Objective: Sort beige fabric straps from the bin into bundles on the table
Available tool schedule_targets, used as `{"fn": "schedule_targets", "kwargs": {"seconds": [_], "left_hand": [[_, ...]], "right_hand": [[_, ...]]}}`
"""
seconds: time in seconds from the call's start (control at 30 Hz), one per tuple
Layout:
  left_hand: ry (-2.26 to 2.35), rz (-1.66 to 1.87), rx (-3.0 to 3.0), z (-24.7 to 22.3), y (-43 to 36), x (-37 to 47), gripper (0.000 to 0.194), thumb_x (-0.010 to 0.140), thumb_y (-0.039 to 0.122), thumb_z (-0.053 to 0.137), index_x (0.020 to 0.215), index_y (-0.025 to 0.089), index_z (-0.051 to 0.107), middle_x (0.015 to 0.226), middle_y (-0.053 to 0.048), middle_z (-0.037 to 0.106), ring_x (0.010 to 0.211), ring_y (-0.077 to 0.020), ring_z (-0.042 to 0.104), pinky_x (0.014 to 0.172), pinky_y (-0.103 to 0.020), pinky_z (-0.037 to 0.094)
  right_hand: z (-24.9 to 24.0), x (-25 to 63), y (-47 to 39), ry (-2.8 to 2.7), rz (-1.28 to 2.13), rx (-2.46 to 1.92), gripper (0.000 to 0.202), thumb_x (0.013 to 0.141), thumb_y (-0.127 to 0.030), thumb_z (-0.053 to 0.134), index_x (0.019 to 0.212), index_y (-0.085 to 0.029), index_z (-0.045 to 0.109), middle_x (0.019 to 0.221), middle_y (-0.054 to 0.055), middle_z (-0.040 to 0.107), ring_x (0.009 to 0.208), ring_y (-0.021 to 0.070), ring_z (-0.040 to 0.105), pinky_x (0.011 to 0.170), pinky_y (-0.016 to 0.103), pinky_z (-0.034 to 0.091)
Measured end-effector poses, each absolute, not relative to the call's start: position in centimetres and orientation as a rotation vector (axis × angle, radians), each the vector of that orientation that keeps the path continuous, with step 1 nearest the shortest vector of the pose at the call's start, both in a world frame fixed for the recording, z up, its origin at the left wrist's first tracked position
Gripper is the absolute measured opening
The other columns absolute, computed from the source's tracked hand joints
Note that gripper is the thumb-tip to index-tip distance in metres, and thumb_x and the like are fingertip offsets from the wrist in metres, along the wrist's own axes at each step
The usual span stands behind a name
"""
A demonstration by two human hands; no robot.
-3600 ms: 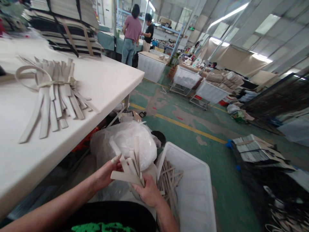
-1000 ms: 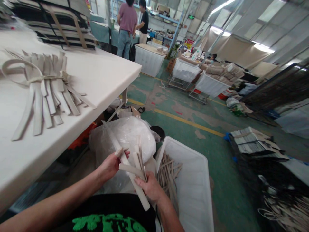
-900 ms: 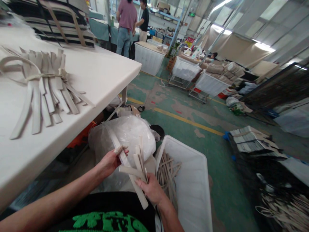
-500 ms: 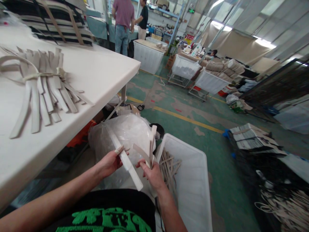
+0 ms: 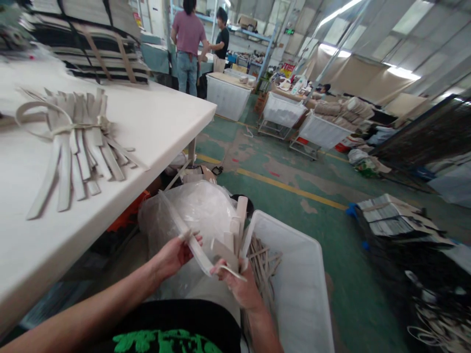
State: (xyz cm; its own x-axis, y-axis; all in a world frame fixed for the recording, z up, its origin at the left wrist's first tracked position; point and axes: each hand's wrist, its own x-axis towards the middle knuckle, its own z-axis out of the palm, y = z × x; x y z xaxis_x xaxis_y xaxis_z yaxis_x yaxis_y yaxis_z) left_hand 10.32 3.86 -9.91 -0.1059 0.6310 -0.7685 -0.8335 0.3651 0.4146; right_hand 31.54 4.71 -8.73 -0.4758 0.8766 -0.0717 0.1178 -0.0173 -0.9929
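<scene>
My left hand point(image 5: 181, 252) is closed on a long pale strip point(image 5: 198, 255) that slants down toward my right hand. Several short beige strips point(image 5: 239, 223) fan upward out of my right hand point(image 5: 235, 282), whose fingers also pinch the lower end of the long strip. Below and behind both hands is a clear plastic bag point(image 5: 200, 201). Just right of my right hand, loose strips point(image 5: 263, 260) lie in a white bin point(image 5: 309, 274). On the white table point(image 5: 165, 113) at the left rests a tied bundle of strips point(image 5: 79, 142).
A strapped stack of material point(image 5: 99, 49) stands at the table's back. Wrapped bundles point(image 5: 390, 215) and a heap of cords point(image 5: 437, 318) are at the right. Beyond the green floor point(image 5: 272, 157) are white carts point(image 5: 283, 110) and two people point(image 5: 187, 39) standing.
My right hand has come up to the lower end of the long strip and now grips it. Its short strips have spread and turned. The view has shifted slightly.
</scene>
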Motion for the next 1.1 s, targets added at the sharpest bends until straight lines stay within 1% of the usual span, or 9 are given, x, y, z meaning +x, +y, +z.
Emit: {"fn": "schedule_targets", "kwargs": {"seconds": [0.2, 0.3, 0.37, 0.47, 0.6, 0.67, 0.77, 0.93, 1.1], "left_hand": [[1.198, 1.677, -0.3, -7.9, 8.5, 3.6, 0.032, 0.104, 0.018, 0.034, 0.105, 0.012, 0.066, 0.079, -0.006, 0.071, 0.063, -0.0125, 0.069, 0.06, -0.02, 0.057], [1.192, 1.788, -0.247, -6.9, 9.3, 2.5, 0.032, 0.103, 0.016, 0.034, 0.109, 0.013, 0.066, 0.079, -0.005, 0.072, 0.062, -0.0119, 0.068, 0.059, -0.02, 0.056], [1.192, 1.771, -0.122, -6.6, 9.0, 3.4, 0.028, 0.101, 0.015, 0.041, 0.109, 0.012, 0.068, 0.081, -0.007, 0.073, 0.061, -0.0127, 0.068, 0.058, -0.021, 0.055], [1.205, 1.638, 0.168, -7.1, 7.5, 6.8, 0.021, 0.094, 0.021, 0.056, 0.105, 0.011, 0.07, 0.085, -0.01, 0.076, 0.065, -0.0153, 0.069, 0.061, -0.023, 0.055], [1.163, 1.37, 0.57, -8.4, 4.8, 11.1, 0.04, 0.079, 0.046, 0.074, 0.101, 0.012, 0.074, 0.097, -0.014, 0.076, 0.084, -0.0237, 0.07, 0.078, -0.031, 0.055], [1.146, 1.21, 0.746, -8.9, 3.6, 12.2, 0.045, 0.08, 0.054, 0.072, 0.102, 0.014, 0.075, 0.096, -0.012, 0.076, 0.088, -0.0254, 0.069, 0.084, -0.033, 0.053], [1.176, 1.075, 0.941, -9.5, 2.8, 12.9, 0.045, 0.084, 0.058, 0.066, 0.102, 0.018, 0.075, 0.084, -0.006, 0.073, 0.082, -0.0236, 0.065, 0.081, -0.031, 0.052], [1.122, 0.94, 1.142, -9.7, 2.4, 13.0, 0.047, 0.088, 0.06, 0.058, 0.103, 0.019, 0.074, 0.076, -0.004, 0.066, 0.072, -0.0202, 0.057, 0.07, -0.028, 0.049], [1.118, 0.852, 1.137, -9.2, 2.2, 13.3, 0.047, 0.089, 0.059, 0.057, 0.107, 0.019, 0.071, 0.086, -0.007, 0.07, 0.08, -0.0237, 0.062, 0.078, -0.032, 0.052]], "right_hand": [[-11.1, 38.9, 3.6, -1.292, 1.75, -1.068, 0.043, 0.078, -0.06, 0.074, 0.082, -0.018, 0.063, 0.058, 0.002, 0.066, 0.037, 0.0055, 0.033, 0.036, 0.018, 0.019], [-11.3, 39.9, 3.2, -1.207, 1.724, -1.09, 0.041, 0.08, -0.058, 0.074, 0.08, -0.018, 0.06, 0.058, 0.002, 0.064, 0.037, 0.0042, 0.03, 0.036, 0.018, 0.015], [-10.9, 39.0, 3.3, -1.184, 1.705, -1.077, 0.042, 0.081, -0.057, 0.073, 0.076, -0.017, 0.061, 0.059, 0.002, 0.064, 0.037, 0.0035, 0.03, 0.036, 0.018, 0.018], [-10.0, 35.9, 4.1, -1.204, 1.691, -1.083, 0.047, 0.079, -0.06, 0.072, 0.068, -0.015, 0.066, 0.058, 0.003, 0.062, 0.038, 0.0035, 0.032, 0.04, 0.02, 0.03], [-9.2, 31.2, 5.7, -1.172, 1.725, -1.142, 0.052, 0.076, -0.064, 0.071, 0.063, -0.014, 0.068, 0.04, -0.005, 0.042, 0.037, 0.0056, 0.031, 0.047, 0.024, 0.043], [-9.0, 29.6, 6.3, -1.124, 1.716, -1.136, 0.048, 0.078, -0.062, 0.07, 0.071, -0.014, 0.071, 0.039, -0.008, 0.036, 0.038, 0.0066, 0.032, 0.049, 0.024, 0.045], [-9.2, 28.4, 7.1, -1.015, 1.642, -1.131, 0.043, 0.076, -0.058, 0.071, 0.082, -0.015, 0.069, 0.041, -0.01, 0.036, 0.039, 0.0064, 0.031, 0.049, 0.023, 0.044], [-9.6, 28.0, 7.7, -0.836, 1.593, -1.156, 0.037, 0.068, -0.051, 0.076, 0.07, -0.018, 0.059, 0.039, -0.011, 0.038, 0.037, 0.0063, 0.03, 0.045, 0.024, 0.043], [-9.2, 27.9, 7.6, -0.778, 1.578, -1.136, 0.03, 0.065, -0.042, 0.076, 0.072, -0.018, 0.059, 0.04, -0.012, 0.04, 0.038, 0.0059, 0.03, 0.044, 0.023, 0.042]]}}
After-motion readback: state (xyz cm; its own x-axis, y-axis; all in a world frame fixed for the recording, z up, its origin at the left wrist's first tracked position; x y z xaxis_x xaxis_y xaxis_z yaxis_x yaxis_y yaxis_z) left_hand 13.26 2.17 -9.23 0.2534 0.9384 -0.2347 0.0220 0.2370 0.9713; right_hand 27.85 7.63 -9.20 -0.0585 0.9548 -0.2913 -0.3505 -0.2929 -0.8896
